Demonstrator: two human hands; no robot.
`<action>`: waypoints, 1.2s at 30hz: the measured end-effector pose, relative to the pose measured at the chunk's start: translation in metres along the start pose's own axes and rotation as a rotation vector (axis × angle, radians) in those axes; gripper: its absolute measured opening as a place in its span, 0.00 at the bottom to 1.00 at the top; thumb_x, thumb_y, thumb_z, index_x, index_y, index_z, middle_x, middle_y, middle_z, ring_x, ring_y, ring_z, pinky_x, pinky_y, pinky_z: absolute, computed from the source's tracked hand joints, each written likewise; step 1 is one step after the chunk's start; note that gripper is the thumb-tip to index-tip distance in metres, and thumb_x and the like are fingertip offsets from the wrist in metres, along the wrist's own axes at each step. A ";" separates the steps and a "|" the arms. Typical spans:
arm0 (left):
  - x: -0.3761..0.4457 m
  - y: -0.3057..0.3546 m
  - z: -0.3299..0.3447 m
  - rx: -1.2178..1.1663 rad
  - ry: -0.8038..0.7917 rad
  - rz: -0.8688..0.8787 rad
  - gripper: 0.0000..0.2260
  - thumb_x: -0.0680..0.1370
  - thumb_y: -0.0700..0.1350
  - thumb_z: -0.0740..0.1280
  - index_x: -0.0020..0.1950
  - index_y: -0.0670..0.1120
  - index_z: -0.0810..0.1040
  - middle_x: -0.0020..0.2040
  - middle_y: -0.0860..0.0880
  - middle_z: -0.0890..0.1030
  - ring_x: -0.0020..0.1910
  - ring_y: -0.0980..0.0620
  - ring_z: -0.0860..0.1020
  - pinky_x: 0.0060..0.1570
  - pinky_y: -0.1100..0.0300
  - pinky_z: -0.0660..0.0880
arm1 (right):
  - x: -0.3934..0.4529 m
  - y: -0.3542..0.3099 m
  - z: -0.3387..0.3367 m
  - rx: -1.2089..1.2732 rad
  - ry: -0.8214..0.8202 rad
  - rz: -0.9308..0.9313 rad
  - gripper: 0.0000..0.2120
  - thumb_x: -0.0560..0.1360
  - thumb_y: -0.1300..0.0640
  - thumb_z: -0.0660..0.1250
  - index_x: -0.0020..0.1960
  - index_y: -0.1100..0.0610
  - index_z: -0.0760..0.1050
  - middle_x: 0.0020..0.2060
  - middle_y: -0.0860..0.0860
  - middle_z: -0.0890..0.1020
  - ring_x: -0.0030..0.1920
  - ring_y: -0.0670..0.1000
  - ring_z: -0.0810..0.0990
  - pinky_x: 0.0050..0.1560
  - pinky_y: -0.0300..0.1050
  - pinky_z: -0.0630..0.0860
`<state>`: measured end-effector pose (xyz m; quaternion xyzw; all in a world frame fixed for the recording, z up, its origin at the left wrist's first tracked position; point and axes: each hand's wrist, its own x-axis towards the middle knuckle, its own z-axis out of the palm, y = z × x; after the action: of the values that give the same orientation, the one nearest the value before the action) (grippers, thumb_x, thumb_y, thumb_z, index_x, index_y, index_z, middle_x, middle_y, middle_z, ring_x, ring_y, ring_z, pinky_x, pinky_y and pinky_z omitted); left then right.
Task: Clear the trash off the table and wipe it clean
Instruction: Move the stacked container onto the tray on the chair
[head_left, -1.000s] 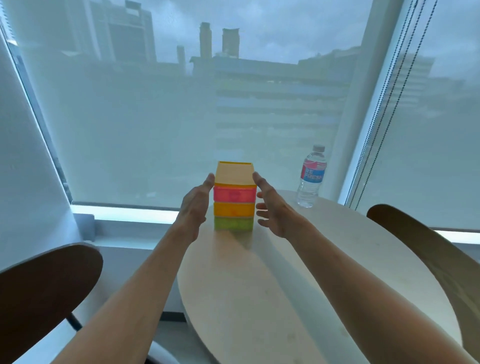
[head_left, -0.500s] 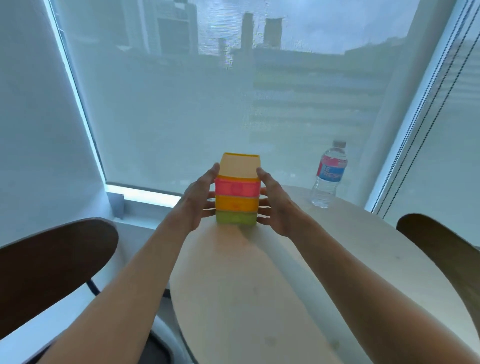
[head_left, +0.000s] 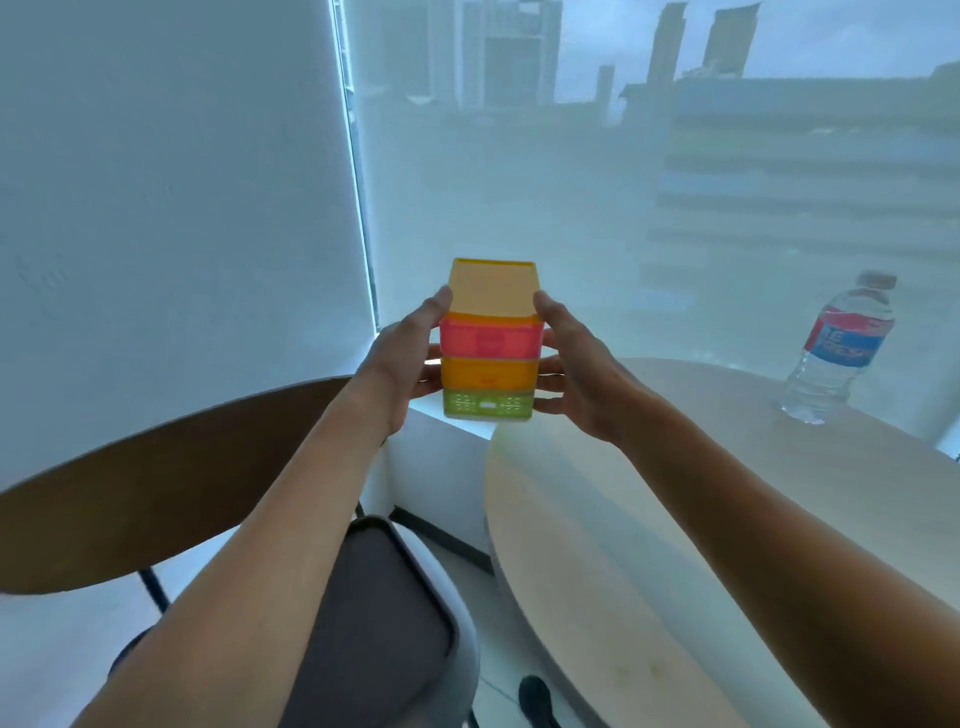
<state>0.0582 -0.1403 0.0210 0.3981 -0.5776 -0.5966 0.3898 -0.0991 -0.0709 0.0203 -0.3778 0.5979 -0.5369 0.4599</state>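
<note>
A: Big picture first: the round pale wooden surface (head_left: 675, 519) fills the right side, with a brown curved-back chair with a grey seat (head_left: 171, 467) off to the left

B: And the star of the show, that stack of small plastic baskets, yellow on top, then pink, orange and green (head_left: 488, 340), is up in the air just past the surface's left rim, above the window ledge

A: Left hand (head_left: 400, 364) and right hand (head_left: 576, 374) clamp it from either side, thumbs up at the yellow tier, fingers wrapped round the back

B: Looks light to me, thin stiff plastic, but a loose stack, so the tiers could slide apart

A: Agreed, squeezing low across the orange and green levels, or a palm underneath, would be safer

B: Smallest item: a clear plastic water bottle with a red and blue label (head_left: 836, 348) stands at the surface's far right edge, well apart from the hands
</note>
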 end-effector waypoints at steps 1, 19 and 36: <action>-0.006 0.000 -0.012 -0.001 0.016 0.010 0.17 0.79 0.62 0.61 0.57 0.52 0.79 0.46 0.49 0.83 0.46 0.49 0.82 0.51 0.53 0.77 | -0.001 0.001 0.012 -0.009 -0.028 -0.005 0.24 0.79 0.35 0.54 0.61 0.52 0.75 0.49 0.54 0.83 0.54 0.54 0.81 0.66 0.59 0.71; -0.131 -0.074 -0.223 -0.010 0.229 -0.077 0.17 0.78 0.58 0.64 0.59 0.49 0.80 0.49 0.47 0.86 0.51 0.48 0.83 0.52 0.53 0.78 | -0.039 0.073 0.232 -0.073 -0.321 0.142 0.17 0.81 0.46 0.52 0.47 0.56 0.73 0.39 0.55 0.81 0.42 0.53 0.79 0.53 0.49 0.75; -0.164 -0.238 -0.294 -0.063 0.433 -0.239 0.08 0.80 0.51 0.63 0.59 0.55 0.74 0.60 0.48 0.79 0.58 0.49 0.79 0.57 0.51 0.77 | -0.019 0.244 0.319 -0.130 -0.492 0.330 0.19 0.82 0.47 0.49 0.66 0.54 0.69 0.57 0.56 0.80 0.56 0.53 0.79 0.62 0.58 0.71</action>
<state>0.3910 -0.0935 -0.2171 0.5698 -0.4105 -0.5571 0.4432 0.2216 -0.1128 -0.2180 -0.4231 0.5552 -0.3079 0.6465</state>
